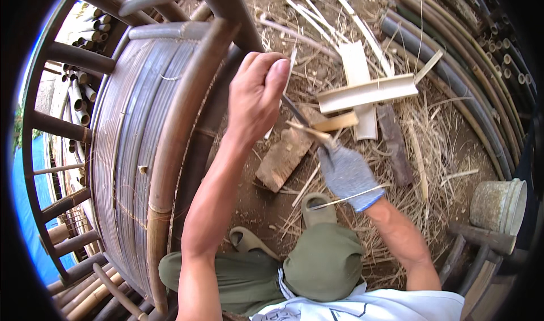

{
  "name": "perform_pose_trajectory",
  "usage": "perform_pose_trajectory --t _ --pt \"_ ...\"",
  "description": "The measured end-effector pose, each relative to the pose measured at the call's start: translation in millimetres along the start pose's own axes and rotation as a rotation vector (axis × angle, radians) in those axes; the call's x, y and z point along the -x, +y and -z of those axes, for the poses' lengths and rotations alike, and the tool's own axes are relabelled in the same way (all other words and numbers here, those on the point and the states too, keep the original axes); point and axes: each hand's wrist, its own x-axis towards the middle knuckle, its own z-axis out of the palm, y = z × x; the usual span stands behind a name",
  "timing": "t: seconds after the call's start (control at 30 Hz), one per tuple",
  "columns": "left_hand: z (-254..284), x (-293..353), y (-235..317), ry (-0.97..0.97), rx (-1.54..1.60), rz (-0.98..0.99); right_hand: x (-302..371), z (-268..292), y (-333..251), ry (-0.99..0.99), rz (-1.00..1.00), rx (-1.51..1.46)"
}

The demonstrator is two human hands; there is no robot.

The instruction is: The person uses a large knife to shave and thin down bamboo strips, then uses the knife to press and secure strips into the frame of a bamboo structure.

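Bare earth littered with bamboo shavings and dry strips is spreading out beneath the head view, with stacked bamboo poles curving along the far right, well beyond the right hand.

A person is sitting low, knees in olive trousers, with grey sandals just under the right hand. The left hand is bare and is closing in a fist around a thin pale bamboo sliver, holding it upright above the ground. The right hand, in a grey knit glove, is gripping the handle of a knife whose blade is angling up toward the left hand, its edge appearing to meet the sliver low down; the exact contact is hard to make out. A wooden block is lying on the earth between and below the two hands.

Left of the left hand, a large bamboo chair frame is lying on its side, its curved back already filled with closely packed thin strips. Beyond the hands, split bamboo pieces are resting on the ground, cut open but not shaved down. A pale bucket is standing to the right of the right forearm.

Judging by the heap of shavings and the filled panel, much trimming seems done, while the sliver in hand and the split pieces are awaiting work.
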Motion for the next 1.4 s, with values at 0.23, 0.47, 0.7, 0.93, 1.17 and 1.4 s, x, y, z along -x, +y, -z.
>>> perform_pose_trajectory --t 0.23,0.47,0.7,0.93,1.17,1.4 --pt "19.0 107.5 57.8 -0.168 0.437 0.440 16.7 -5.1 -18.7 -0.247 0.039 0.035" --pt "8.2 131.9 51.8 0.267 0.758 0.710 28.1 -15.5 1.9 -0.174 0.021 -0.274" --pt "3.6 149.8 55.6 0.164 0.734 0.645 17.3 -3.6 -19.3 -0.005 0.245 -0.191" --pt "0.7 157.6 51.5 0.252 0.653 0.643 13.9 -0.4 -25.2 -0.057 0.216 -0.230" --pt "4.7 155.2 53.4 0.187 0.569 0.636 5.6 -33.9 11.9 -0.131 0.037 -0.148" --pt "4.2 158.7 46.2 0.160 0.536 0.551 9.1 -36.3 17.9 -0.201 0.079 -0.069"
